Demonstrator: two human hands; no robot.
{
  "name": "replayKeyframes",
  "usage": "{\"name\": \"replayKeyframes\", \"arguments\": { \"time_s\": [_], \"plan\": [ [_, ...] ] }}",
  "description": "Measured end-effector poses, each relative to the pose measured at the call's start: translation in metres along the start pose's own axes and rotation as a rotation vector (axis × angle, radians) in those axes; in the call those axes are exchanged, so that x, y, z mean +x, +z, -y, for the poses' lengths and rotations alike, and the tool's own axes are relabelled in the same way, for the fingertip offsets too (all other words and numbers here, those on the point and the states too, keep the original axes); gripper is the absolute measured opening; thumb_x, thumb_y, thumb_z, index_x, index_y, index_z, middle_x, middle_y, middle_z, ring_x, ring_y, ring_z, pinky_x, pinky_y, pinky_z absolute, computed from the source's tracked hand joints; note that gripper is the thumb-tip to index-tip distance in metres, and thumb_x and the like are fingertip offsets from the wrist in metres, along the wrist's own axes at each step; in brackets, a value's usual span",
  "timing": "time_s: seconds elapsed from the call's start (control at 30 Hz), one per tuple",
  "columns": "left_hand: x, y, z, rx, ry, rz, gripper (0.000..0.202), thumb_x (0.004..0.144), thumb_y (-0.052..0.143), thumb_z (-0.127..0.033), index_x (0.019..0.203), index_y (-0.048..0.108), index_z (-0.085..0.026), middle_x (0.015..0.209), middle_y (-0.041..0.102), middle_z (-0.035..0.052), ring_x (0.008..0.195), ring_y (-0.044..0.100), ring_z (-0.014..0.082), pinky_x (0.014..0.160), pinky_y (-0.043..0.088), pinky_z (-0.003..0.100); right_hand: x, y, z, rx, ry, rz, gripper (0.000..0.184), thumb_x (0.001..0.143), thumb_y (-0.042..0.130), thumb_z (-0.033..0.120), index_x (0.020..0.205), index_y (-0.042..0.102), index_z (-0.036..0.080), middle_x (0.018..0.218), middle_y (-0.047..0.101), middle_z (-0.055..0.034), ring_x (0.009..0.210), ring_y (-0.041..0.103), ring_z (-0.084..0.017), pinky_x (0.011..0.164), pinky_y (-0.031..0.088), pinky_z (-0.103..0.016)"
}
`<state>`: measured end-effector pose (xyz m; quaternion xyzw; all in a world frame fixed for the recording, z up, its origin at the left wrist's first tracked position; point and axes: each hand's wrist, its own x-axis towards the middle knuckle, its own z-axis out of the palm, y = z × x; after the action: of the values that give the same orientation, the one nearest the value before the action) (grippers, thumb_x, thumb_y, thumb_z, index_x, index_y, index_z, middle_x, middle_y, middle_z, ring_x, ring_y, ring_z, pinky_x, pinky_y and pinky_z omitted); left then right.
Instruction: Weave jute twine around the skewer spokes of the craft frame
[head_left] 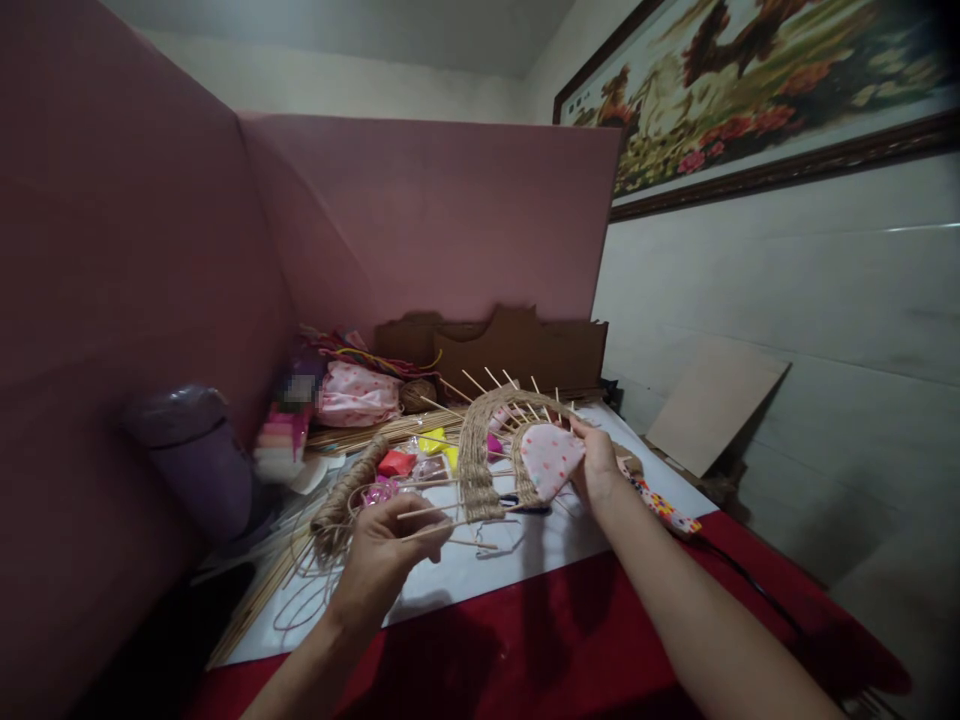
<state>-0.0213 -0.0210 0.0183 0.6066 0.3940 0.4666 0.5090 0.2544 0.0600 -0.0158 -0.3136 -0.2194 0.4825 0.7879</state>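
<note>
The right hand point(598, 467) grips the twine-woven panel point(475, 460), most fingers hidden behind; the left hand point(390, 540) pinches stick ends point(426, 511), fingertips partly obscured.

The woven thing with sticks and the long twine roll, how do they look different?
The woven piece bends round in an arch, while the twine roll is long and fairly straight. The woven piece has thin sticks poking out and dotted cloth in it; the roll shows neither. The right hand holds the woven piece up, but the roll lies to its left. Both are brownish and stringy.
</note>
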Motion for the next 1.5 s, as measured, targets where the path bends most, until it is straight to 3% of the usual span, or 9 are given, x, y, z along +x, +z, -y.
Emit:
{"name": "replayKeyframes", "arguments": {
  "time_s": [0.17, 0.33, 0.57, 0.77, 0.87, 1.07, 1.27, 1.4, 1.5],
  "plan": [
    [0.002, 0.002, 0.005, -0.054, -0.075, 0.011, 0.019, 0.058, 0.075, -0.025, 0.059, 0.060, -0.013, 0.051, 0.055, -0.0015, 0.047, 0.042, 0.0074, 0.046, 0.030, 0.019, -0.008, 0.010, -0.001, 0.023, 0.145, -0.062, 0.014, 0.078, 0.045, 0.019, 0.069, 0.056, 0.017, 0.048, 0.060, -0.0010, 0.046, 0.059, -0.018, 0.053, 0.052, -0.032],
    [0.004, 0.003, 0.009, -0.185, -0.027, 0.132, 0.022, 0.056, 0.074, -0.028, 0.061, 0.057, -0.014, 0.057, 0.053, -0.0019, 0.054, 0.044, 0.0092, 0.052, 0.032, 0.021, -0.016, 0.015, -0.003, 0.030, 0.196, -0.066, 0.013, 0.079, 0.046, 0.020, 0.074, 0.057, 0.015, 0.054, 0.064, -0.0023, 0.046, 0.060, -0.017, 0.048, 0.050, -0.030],
    [0.000, 0.007, 0.005, -0.180, -0.161, 0.126, 0.028, 0.052, 0.077, -0.029, 0.060, 0.053, -0.016, 0.053, 0.049, -0.0041, 0.047, 0.039, 0.0074, 0.047, 0.026, 0.020, -0.019, 0.016, -0.005, 0.031, 0.229, -0.035, 0.013, 0.080, 0.047, 0.022, 0.075, 0.057, 0.017, 0.050, 0.061, 0.0001, 0.042, 0.057, -0.016, 0.049, 0.050, -0.029],
    [0.003, 0.003, 0.008, -0.081, -0.100, 0.302, 0.026, 0.060, 0.074, -0.035, 0.058, 0.061, -0.012, 0.051, 0.050, -0.0009, 0.048, 0.040, 0.0091, 0.048, 0.027, 0.022, -0.022, 0.019, -0.003, 0.011, 0.282, 0.007, 0.016, 0.081, 0.046, 0.024, 0.075, 0.059, 0.016, 0.047, 0.060, 0.0000, 0.040, 0.056, -0.016, 0.049, 0.050, -0.030],
    [0.004, 0.000, 0.009, -0.068, -0.159, 0.372, 0.027, 0.065, 0.071, -0.035, 0.055, 0.059, -0.013, 0.049, 0.048, -0.0016, 0.046, 0.038, 0.0081, 0.048, 0.026, 0.022, -0.025, 0.020, 0.000, 0.003, 0.293, 0.049, 0.016, 0.080, 0.049, 0.025, 0.076, 0.061, 0.015, 0.050, 0.063, -0.0014, 0.042, 0.058, -0.017, 0.048, 0.050, -0.030],
    [0.001, 0.001, 0.010, -0.331, -0.298, 0.525, 0.026, 0.070, 0.067, -0.034, 0.060, 0.056, -0.013, 0.056, 0.052, 0.0006, 0.050, 0.042, 0.0090, 0.051, 0.029, 0.022, -0.031, 0.025, 0.006, 0.007, 0.379, 0.148, 0.018, 0.079, 0.053, 0.028, 0.080, 0.064, 0.013, 0.050, 0.064, -0.0020, 0.039, 0.058, -0.015, 0.044, 0.049, -0.026],
    [0.002, -0.001, 0.004, -0.554, -0.404, 0.399, 0.025, 0.078, 0.059, -0.036, 0.073, 0.065, -0.012, 0.075, 0.065, 0.0091, 0.073, 0.059, 0.0181, 0.070, 0.042, 0.029, -0.031, 0.030, 0.006, -0.011, 0.353, 0.198, 0.012, 0.079, 0.053, 0.021, 0.076, 0.062, 0.014, 0.050, 0.064, -0.0008, 0.033, 0.053, -0.011, 0.035, 0.044, -0.020],
    [0.004, -0.005, 0.006, -0.690, -0.463, 0.327, 0.020, 0.075, 0.063, -0.032, 0.071, 0.062, -0.013, 0.071, 0.066, 0.0064, 0.070, 0.062, 0.0183, 0.075, 0.044, 0.033, -0.028, 0.029, 0.004, -0.008, 0.284, 0.252, 0.004, 0.075, 0.058, 0.016, 0.076, 0.061, 0.015, 0.061, 0.068, -0.0017, 0.035, 0.054, -0.009, 0.035, 0.044, -0.018],
    [0.004, -0.002, 0.007, -0.789, -0.481, 0.315, 0.022, 0.073, 0.066, -0.034, 0.069, 0.057, -0.014, 0.059, 0.058, -0.0002, 0.055, 0.057, 0.0127, 0.062, 0.045, 0.028, -0.029, 0.030, 0.001, -0.022, 0.256, 0.320, 0.004, 0.073, 0.061, 0.015, 0.077, 0.061, 0.015, 0.066, 0.069, -0.0025, 0.039, 0.055, -0.008, 0.035, 0.044, -0.016]
  ]
}}
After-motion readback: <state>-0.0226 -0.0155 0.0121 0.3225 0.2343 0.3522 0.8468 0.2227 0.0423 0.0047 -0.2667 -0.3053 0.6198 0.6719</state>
